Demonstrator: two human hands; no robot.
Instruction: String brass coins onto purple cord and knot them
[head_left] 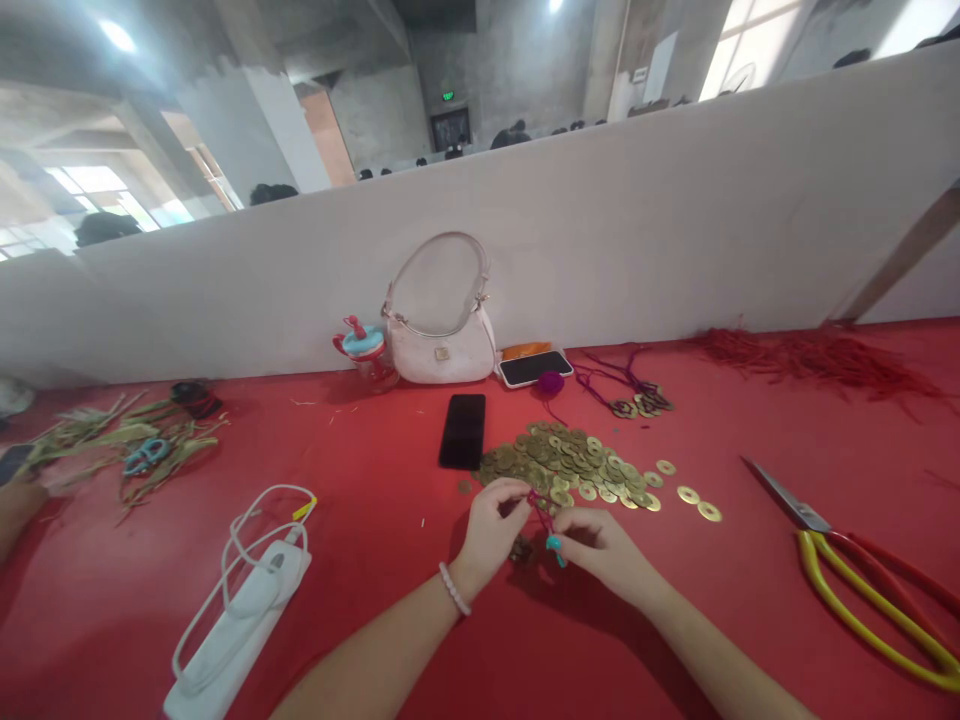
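Observation:
My left hand [496, 525] pinches a dark pink cord [541, 515] close in front of a heap of brass coins with holes [574, 462]. The cord runs across to my right hand [600, 552], whose thumb and fingers are closed on it too. A small turquoise piece [554, 543] shows at the right fingertips; whether it is a ring or a tool I cannot tell. Below the cord, between the hands, hang or lie some darker coins [520, 549], partly hidden by my left hand. A light beaded bracelet [454, 590] circles my left wrist.
Large scissors [817, 530] with yellow and red handles lie at right. A black phone [463, 432], white handbag [442, 350], lidded cup [367, 352] and white-edged phone [536, 368] sit behind. A power strip [240, 625] with cable lies left; red strands [810, 360] lie back right. Another person's hand [19, 510] is far left.

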